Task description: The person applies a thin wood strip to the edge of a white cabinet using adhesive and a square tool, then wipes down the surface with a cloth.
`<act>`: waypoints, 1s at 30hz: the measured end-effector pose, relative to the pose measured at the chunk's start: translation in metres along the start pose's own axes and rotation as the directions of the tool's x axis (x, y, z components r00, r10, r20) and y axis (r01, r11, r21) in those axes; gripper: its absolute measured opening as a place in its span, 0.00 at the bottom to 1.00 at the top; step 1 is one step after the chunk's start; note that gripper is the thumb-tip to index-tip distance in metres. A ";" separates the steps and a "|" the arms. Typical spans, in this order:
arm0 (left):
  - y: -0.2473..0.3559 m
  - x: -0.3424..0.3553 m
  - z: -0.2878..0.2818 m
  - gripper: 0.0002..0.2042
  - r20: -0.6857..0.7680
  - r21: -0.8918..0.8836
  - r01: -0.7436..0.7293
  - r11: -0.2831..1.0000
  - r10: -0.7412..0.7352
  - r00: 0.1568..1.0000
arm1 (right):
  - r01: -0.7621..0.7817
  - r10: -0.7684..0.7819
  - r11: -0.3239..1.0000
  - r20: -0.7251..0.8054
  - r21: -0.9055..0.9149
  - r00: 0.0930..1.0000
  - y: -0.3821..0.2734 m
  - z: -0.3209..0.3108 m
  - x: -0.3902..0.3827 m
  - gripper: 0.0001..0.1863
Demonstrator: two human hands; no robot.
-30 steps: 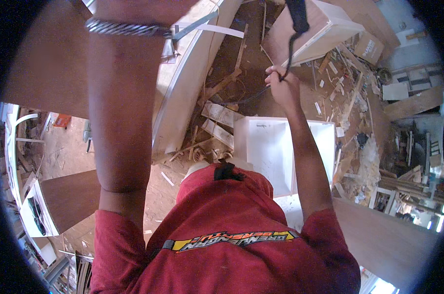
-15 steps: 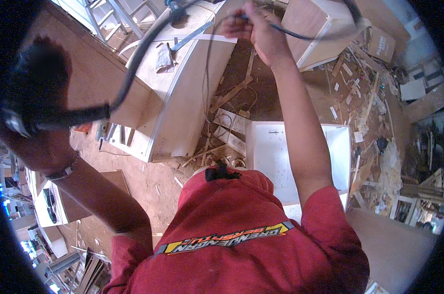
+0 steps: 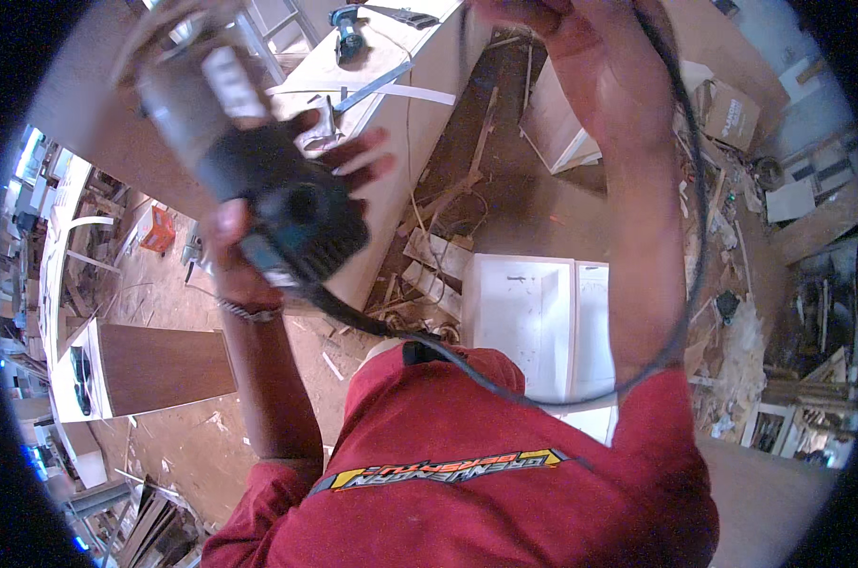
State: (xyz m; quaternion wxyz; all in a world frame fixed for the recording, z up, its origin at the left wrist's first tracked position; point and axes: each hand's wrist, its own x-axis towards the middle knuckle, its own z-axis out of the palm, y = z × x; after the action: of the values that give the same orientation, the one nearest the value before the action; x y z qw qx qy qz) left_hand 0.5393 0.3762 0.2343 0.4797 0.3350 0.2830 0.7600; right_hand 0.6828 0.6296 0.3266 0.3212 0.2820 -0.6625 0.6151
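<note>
My left hand (image 3: 245,276) grips a corded power tool, apparently a trim router (image 3: 291,204), with a silver body and a black and teal vented end. The thumb lies on the near side and the fingers reach around the far side; the tool's upper end is smeared by motion. From it a black power cord (image 3: 490,386) loops low across my shirt and climbs beside my right forearm. At the top edge my right hand (image 3: 590,52) is raised with fingers curled, seemingly around the cord; the fingertips are partly cut off.
Beyond the left hand, a pale wooden cabinet (image 3: 400,142) bears another teal and black power tool (image 3: 348,40) and a blue-grey strip (image 3: 377,87). A white open box (image 3: 519,312) stands below the right arm. Wood scraps litter the floor, with a cardboard carton (image 3: 732,114) at right.
My left hand has brought the tool inward to the right, showing its body. The right hand has risen to the top edge, and the cord now hangs in a low loop.
</note>
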 end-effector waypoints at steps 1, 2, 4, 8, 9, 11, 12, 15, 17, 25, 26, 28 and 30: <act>-0.017 0.012 0.013 0.54 0.018 -0.022 0.025 0.999 -0.024 1.000 | -0.018 0.023 0.995 0.053 -0.093 0.998 -0.012 0.003 -0.005 0.19; -0.029 0.016 0.014 0.52 -0.038 -0.063 -0.060 0.996 0.057 0.998 | -0.016 0.035 0.986 0.109 -0.165 0.993 -0.020 0.011 -0.006 0.19; -0.044 0.027 0.005 0.50 -0.062 -0.154 -0.207 0.966 0.200 0.978 | -0.109 0.116 0.975 0.029 -0.192 0.993 -0.035 0.035 -0.028 0.15; -0.042 0.065 0.017 0.46 0.243 -0.452 -0.219 0.865 0.356 0.902 | -0.304 0.280 0.944 -0.174 -0.130 0.944 -0.040 0.047 -0.114 0.10; -0.038 0.073 0.035 0.45 0.276 -0.481 -0.157 0.862 0.319 0.907 | -0.333 0.318 0.942 -0.215 -0.041 0.924 -0.041 0.052 -0.137 0.15; -0.027 0.082 0.059 0.32 0.302 -0.489 -0.073 0.869 0.247 0.921 | -0.407 0.411 0.909 -0.340 0.089 0.846 -0.037 0.053 -0.172 0.29; -0.008 0.075 0.059 0.29 0.335 -0.528 0.029 0.849 0.177 0.925 | -0.442 0.467 0.883 -0.400 0.158 0.789 -0.019 0.052 -0.181 0.39; 0.018 0.075 0.074 0.21 0.485 -0.496 0.228 0.838 0.050 0.873 | -0.658 0.655 0.742 -0.351 0.129 0.670 0.093 0.028 -0.200 0.46; 0.027 0.072 0.087 0.17 0.558 -0.358 0.267 0.895 -0.024 0.829 | -0.773 0.752 0.631 -0.200 -0.058 0.629 0.167 0.047 -0.196 0.42; 0.074 0.011 0.081 0.16 0.480 -0.227 0.121 0.966 0.003 0.877 | -0.837 0.790 0.199 -0.421 -0.510 0.445 0.330 0.004 -0.239 0.24; 0.083 0.000 0.078 0.13 0.473 -0.275 0.076 0.959 0.066 0.879 | -0.841 0.815 0.131 -0.426 -0.525 0.393 0.336 -0.035 -0.271 0.21; 0.122 -0.063 0.074 0.11 0.351 -0.302 -0.071 0.951 0.180 0.919 | -0.876 0.760 0.210 -0.491 -0.433 0.425 0.338 -0.009 -0.318 0.16; 0.141 -0.093 0.060 0.14 0.247 -0.267 -0.189 0.945 0.256 0.934 | -0.840 0.654 0.193 -0.571 -0.507 0.495 0.340 -0.037 -0.367 0.15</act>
State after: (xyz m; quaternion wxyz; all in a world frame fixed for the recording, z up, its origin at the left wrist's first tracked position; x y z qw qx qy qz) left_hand 0.5398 0.2443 0.3552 0.4617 0.4084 0.0792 0.7834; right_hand 0.6571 0.6871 -0.1716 0.1347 -0.3093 -0.8565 0.3906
